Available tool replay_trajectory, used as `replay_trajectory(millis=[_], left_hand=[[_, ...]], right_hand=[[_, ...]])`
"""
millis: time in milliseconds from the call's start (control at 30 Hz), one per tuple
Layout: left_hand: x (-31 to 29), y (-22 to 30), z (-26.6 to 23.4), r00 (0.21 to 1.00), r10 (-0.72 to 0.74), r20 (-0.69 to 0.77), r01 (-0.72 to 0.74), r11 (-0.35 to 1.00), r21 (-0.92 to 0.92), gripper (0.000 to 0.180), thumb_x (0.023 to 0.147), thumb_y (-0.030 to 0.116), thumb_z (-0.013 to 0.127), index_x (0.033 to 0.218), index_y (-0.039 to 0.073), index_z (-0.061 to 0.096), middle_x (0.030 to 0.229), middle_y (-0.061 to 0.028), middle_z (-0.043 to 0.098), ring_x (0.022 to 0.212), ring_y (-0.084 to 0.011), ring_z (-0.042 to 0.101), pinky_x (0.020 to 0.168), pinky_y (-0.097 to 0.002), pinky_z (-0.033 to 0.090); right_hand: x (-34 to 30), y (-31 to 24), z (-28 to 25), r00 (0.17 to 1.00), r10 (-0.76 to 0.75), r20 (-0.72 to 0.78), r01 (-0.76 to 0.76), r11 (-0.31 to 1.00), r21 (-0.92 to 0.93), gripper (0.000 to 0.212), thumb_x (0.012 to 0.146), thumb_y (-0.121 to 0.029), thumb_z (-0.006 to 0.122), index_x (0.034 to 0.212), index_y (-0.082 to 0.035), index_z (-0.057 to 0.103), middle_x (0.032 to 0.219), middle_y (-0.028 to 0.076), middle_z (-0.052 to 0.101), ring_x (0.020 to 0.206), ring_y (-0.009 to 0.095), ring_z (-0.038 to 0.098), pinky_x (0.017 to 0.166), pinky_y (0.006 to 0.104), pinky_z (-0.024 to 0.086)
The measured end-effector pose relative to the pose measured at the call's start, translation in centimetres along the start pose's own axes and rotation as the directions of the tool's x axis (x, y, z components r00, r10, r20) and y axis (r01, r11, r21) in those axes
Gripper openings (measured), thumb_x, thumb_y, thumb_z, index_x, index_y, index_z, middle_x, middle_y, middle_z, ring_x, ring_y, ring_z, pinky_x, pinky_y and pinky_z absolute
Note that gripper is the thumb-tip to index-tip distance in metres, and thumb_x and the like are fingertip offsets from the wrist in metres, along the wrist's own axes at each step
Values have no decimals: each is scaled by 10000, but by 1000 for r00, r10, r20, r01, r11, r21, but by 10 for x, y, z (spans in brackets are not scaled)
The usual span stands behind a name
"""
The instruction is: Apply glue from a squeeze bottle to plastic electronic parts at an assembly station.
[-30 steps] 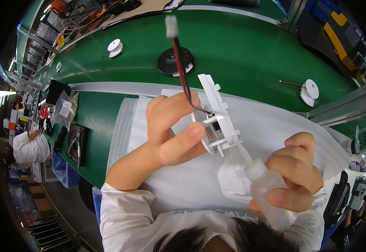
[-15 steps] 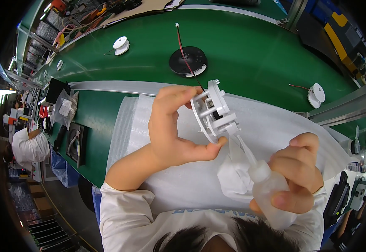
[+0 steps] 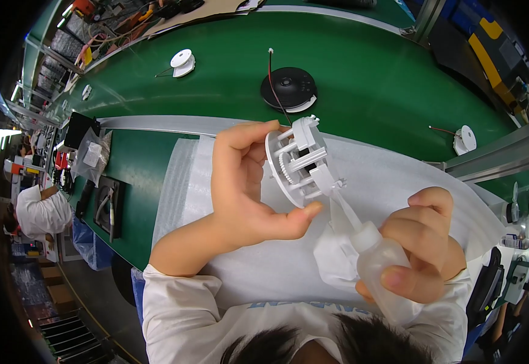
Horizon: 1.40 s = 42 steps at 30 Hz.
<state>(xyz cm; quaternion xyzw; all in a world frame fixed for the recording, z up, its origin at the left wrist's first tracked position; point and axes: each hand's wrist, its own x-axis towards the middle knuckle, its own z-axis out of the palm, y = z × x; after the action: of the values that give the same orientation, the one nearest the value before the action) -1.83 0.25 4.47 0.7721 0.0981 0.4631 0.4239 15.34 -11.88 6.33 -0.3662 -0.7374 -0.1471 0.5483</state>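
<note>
My left hand [image 3: 237, 194] grips a round white plastic gear assembly [image 3: 301, 161] between the thumb below and the fingers above, edge-on. Posts, a toothed gear and two plates show in it; a red and black wire runs up from its top. My right hand [image 3: 425, 249] is wrapped round a translucent squeeze bottle [image 3: 379, 261], tilted so its narrow nozzle points up and left. The nozzle's tip is at the lower right edge of the assembly; whether it touches I cannot tell. A crumpled white cloth or bag [image 3: 334, 252] lies beneath the nozzle.
White foam sheeting [image 3: 185, 176] covers the bench before me. Beyond a metal rail, a green belt [image 3: 228, 79] carries a black round part [image 3: 288, 90] and white spool-like parts [image 3: 183, 62]. A black tray with a tool [image 3: 108, 209] and a plastic bag [image 3: 93, 156] lie left.
The parts on the green belt have shifted right. My left hand has turned the assembly slightly, so its gear shows more. My right hand and the bottle have moved a little left and up.
</note>
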Motion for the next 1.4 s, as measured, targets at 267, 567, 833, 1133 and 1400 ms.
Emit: replay_trajectory(millis=[267,567,833,1133,1400], left_hand=[[2,3,1,1000,9,21,-9,1000,25,757,530,113,777,1109,-5,304,1041,-136,393,949,-194,480,838,-314,402],[2,9,-2,988,-150,39,155,969,-192,727,562,108,768,1110,-2,303,1050,-122,430,960,-169,477,845,-305,396],[3,15,0,859,-498,115,448,625,-640,610,667,144,709,1116,26,313,1062,-102,457,990,-167,481,857,-325,401],[8,20,5,773,-626,105,583,634,-508,822,589,561,648,1160,24,398,1059,-108,523,971,-200,539,831,-335,446],[8,18,2,761,-637,120,594,612,-523,794,624,558,612,1182,40,386,1083,-104,507,1009,-211,514,856,-346,424]], right_hand=[[-1,1,3,998,-3,-68,3,1000,7,397,591,-196,632,963,-229,498,700,20,512,526,117,426,627,324,332],[-2,2,4,999,-44,-28,44,999,-12,401,600,-175,607,979,-234,490,705,15,513,516,111,422,632,322,333],[-4,3,7,997,-57,-46,56,998,-23,384,615,-183,595,982,-233,491,682,14,511,506,111,418,633,319,332],[-4,3,3,999,-53,-11,53,998,-19,385,612,-189,613,976,-238,496,683,15,513,511,112,423,649,326,330],[-5,4,4,999,-39,-15,39,999,-17,382,613,-202,630,972,-240,502,684,6,508,500,108,415,653,324,331]])
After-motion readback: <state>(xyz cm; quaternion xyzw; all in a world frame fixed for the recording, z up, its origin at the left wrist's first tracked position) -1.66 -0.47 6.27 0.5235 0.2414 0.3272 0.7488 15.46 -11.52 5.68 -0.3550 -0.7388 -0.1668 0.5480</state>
